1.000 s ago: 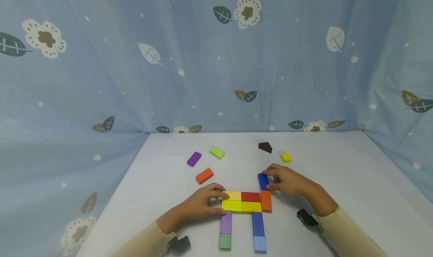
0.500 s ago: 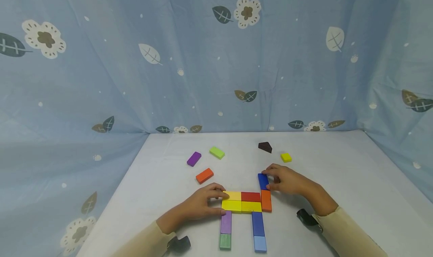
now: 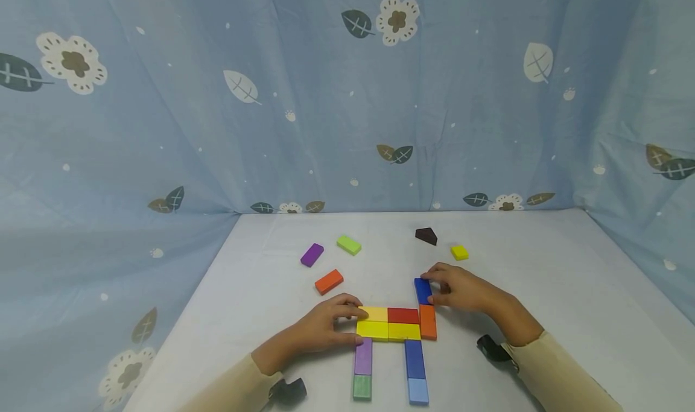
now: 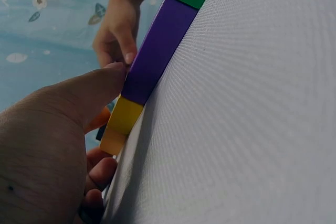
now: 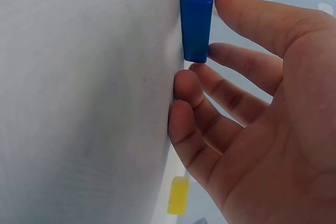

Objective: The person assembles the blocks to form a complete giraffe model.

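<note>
Right hand [image 3: 461, 288] now: fingers loosely bent, thumb and index touching the blue block [image 3: 422, 291], which butts against the orange block [image 3: 428, 323]; whether they pinch it, I can't tell. Looks like a lining-up step, calling for a gentle release. Left hand [image 3: 320, 324], relaxed, has its thumb at the lilac block [image 3: 364, 356], a fingertip at the pale yellow block [image 3: 374, 313]; a careless lift could nudge those. Beyond the right fingers, the yellow square [image 3: 460, 253] and dark block [image 3: 426, 236] obstruct nothing.
</note>
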A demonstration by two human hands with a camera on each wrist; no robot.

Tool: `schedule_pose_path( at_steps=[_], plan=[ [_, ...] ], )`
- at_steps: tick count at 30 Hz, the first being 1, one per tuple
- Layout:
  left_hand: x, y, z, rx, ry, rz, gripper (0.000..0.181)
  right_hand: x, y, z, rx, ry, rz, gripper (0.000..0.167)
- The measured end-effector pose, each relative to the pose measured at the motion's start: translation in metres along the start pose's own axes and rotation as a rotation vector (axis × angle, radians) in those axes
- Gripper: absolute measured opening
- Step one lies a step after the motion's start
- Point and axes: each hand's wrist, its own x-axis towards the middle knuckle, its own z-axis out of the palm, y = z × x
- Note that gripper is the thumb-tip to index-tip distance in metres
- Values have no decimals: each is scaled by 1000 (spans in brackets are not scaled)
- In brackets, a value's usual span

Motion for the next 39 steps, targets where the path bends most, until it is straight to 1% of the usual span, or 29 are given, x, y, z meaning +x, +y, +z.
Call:
schedule_pose_path(
  at_steps=[4,6,9,13,16,22,25,28,31,35,39],
  plan=[
    [0,-3,1,1,4,10,46,2,0,-3,-19,-5,-4,48],
    [0,-3,1,-2,3,14,46,4,0,-6,-35,-12,-18,48],
    [0,-5,1,-6,3,11,46,11,-4,-13,-72,-31,-36,46],
    [-2,-5,1,-8,8,6,46,27,-9,-22,-119,-67,-78,44],
    [-2,-5,2,-15,7,-2,46,40,-15,-28,-141,-89,-124,43],
    [-3,-2,1,-19,5,-8,46,68,-39,-36,-156,-77,-208,39],
    [-4,-2,0,-15,9,-13,45,84,-52,-35,-179,-78,-253,37],
    [-5,-2,-1,-12,11,-15,45,100,-64,-32,-219,-102,-292,36],
    [-4,-2,-1,-11,8,-7,45,114,-73,-28,-259,-123,-314,36],
    [-2,-1,-1,-26,1,11,45,130,-80,-20,-287,-123,-329,38],
    [0,1,0,-28,-4,16,44,144,-87,-13,-331,-99,-330,41]
  ],
)
